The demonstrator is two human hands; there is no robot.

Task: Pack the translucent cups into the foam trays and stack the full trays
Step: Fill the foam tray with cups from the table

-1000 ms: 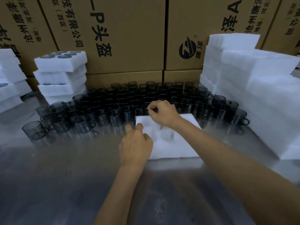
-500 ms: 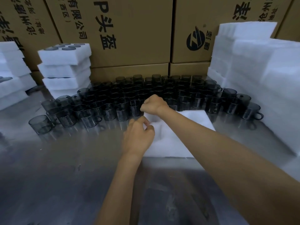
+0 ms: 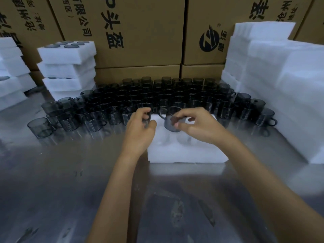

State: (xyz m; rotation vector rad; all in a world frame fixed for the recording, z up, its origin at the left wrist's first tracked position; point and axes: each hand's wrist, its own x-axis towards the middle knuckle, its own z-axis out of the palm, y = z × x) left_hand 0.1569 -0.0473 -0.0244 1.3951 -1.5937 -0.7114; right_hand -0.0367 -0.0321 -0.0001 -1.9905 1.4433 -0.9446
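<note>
Steel table (image 3: 52,190): carries everything; foam tray (image 3: 185,151) is the landmark, centre.
Cardboard boxes (image 3: 140,32): behind tray; tops cut off.
Empty tray stack (image 3: 280,81): right of tray; right edge cut off.
Filled tray stack (image 3: 67,67): far left of tray.
Cup field (image 3: 157,95): just behind tray; rear rows too dark to separate.
Right hand (image 3: 199,127): a second ago among cup field; now over tray, pinching smoky cup (image 3: 172,121) above tray's rear pockets.
Left hand (image 3: 140,130): previously on tray's left edge; now raised, fingers curled round second cup (image 3: 146,118), mostly hidden.
</note>
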